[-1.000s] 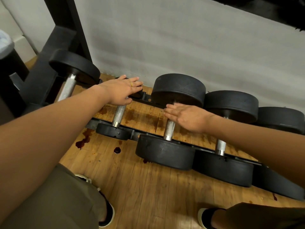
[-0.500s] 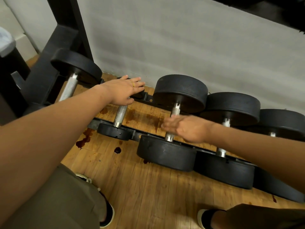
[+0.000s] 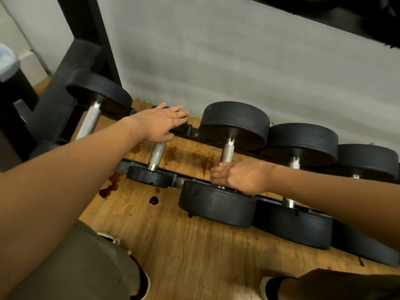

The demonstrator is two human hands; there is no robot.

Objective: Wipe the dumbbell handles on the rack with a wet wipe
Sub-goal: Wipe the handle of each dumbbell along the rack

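Several black dumbbells with knurled steel handles lie across a low black rack [image 3: 179,180] on the wooden floor. My left hand [image 3: 159,124] rests with straight fingers on the far head of the small dumbbell, whose handle [image 3: 157,155] shows below my palm. My right hand [image 3: 240,176] grips the near end of the bigger middle dumbbell's handle [image 3: 227,151], right above its near head [image 3: 216,202]. No wet wipe shows; anything inside that grip is hidden.
Another dumbbell [image 3: 88,121] lies at the far left, and two more [image 3: 293,164] sit to the right. A black frame upright [image 3: 86,40] and a grey wall stand behind. Dark stains [image 3: 108,187] mark the floor. My shoes are at the bottom edge.
My right hand slid down the middle dumbbell's handle from its upper part to the near end and curled round it. My left hand stayed where it was.
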